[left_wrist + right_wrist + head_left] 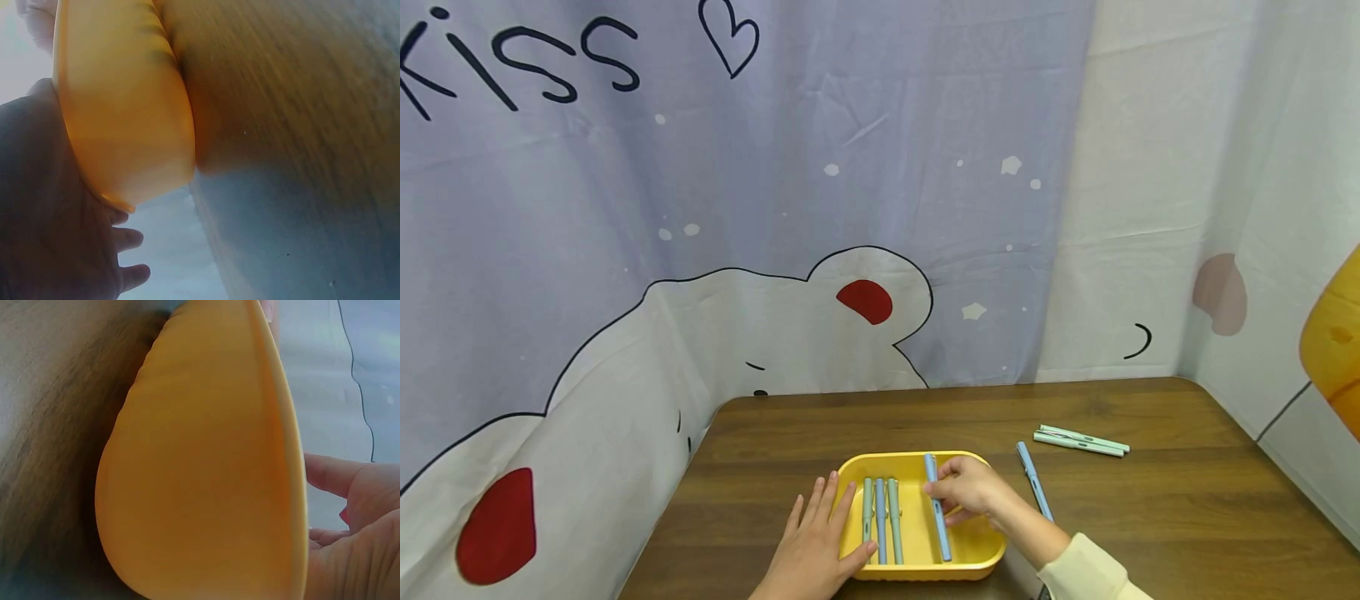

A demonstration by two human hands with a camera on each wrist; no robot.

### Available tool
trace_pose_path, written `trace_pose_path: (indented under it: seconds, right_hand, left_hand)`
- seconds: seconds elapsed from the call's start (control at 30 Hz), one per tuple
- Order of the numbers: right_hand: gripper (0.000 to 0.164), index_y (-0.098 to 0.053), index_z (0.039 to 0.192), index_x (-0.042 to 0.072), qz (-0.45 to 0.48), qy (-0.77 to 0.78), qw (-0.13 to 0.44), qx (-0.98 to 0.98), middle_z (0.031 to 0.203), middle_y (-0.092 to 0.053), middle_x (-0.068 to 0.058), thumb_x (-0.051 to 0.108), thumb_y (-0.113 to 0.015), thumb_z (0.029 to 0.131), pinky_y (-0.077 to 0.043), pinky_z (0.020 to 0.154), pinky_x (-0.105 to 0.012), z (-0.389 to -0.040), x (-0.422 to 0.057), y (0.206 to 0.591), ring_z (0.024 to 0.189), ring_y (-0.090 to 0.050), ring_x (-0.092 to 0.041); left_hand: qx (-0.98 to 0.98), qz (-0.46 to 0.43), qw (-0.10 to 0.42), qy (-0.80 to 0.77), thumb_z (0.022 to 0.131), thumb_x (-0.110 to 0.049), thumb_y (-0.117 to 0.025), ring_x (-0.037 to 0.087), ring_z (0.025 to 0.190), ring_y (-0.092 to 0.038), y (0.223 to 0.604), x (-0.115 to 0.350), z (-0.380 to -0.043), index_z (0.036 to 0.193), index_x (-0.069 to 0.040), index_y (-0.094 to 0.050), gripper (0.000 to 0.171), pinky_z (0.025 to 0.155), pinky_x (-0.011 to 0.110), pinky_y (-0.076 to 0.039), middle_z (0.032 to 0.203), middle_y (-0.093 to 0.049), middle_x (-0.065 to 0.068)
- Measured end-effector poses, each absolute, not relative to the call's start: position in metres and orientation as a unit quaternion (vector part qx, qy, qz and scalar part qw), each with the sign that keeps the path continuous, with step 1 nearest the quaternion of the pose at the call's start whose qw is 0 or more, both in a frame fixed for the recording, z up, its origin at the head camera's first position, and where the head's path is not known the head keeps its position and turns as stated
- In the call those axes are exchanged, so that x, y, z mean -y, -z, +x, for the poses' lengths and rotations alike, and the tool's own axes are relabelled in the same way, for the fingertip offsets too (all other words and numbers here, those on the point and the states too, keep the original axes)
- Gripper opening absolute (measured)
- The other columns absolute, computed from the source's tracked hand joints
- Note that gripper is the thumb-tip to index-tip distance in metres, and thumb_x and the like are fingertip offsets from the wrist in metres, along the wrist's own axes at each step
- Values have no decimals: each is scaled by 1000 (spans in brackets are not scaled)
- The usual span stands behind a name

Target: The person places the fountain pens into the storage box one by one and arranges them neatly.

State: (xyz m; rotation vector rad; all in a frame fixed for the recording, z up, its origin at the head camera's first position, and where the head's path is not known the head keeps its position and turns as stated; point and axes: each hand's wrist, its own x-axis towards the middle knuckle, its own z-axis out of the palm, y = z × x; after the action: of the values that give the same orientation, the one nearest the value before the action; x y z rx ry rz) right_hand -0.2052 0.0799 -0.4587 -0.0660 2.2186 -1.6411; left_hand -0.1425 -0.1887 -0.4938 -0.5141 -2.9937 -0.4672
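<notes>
A yellow plastic tray (913, 508) sits near the front of the table. My left hand (816, 542) rests on its left rim with the fingers spread and straight; the left wrist view shows that hand (50, 206) against the tray's outer wall (125, 94). Over the tray's right half, my right hand (970, 487) pinches a capped blue pen (939, 525) between thumb and fingers. Inside on the left lie a green pen (867, 508), a blue pen (881, 521) and another green pen (894, 521), side by side. The tray wall (200, 456) hides the held pen in the right wrist view.
Right of the tray, a blue pen (1034, 481) lies partly behind my right forearm. Two pale green pens (1078, 440) lie together farther back. A printed curtain (985, 208) hangs behind the wooden table (1187, 500).
</notes>
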Motion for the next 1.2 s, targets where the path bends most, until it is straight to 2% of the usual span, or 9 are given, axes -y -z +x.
trace_pose_path:
  seconds: [0.93, 1.2]
  right_hand:
    - [20, -62, 104, 0, -11, 596, 197, -778, 73, -64, -9, 11, -74, 92, -59, 53, -29, -203, -62, 477, 59, -63, -15]
    - [19, -59, 107, 1, -17, 607, 199, -769, 75, -61, -9, 12, -70, 95, -59, 52, -32, -200, -58, 483, 57, -62, -15]
  left_hand:
    - [974, -166, 48, 144, 96, -67, -51, 43, 151, -23, 496, 187, -144, 157, -9, -36, 86, 116, 68, -22, 165, -22, 22]
    - [975, -163, 41, 147, 95, -68, -51, 42, 152, -22, 495, 187, -144, 158, -9, -36, 87, 117, 68, -21, 165, -22, 21]
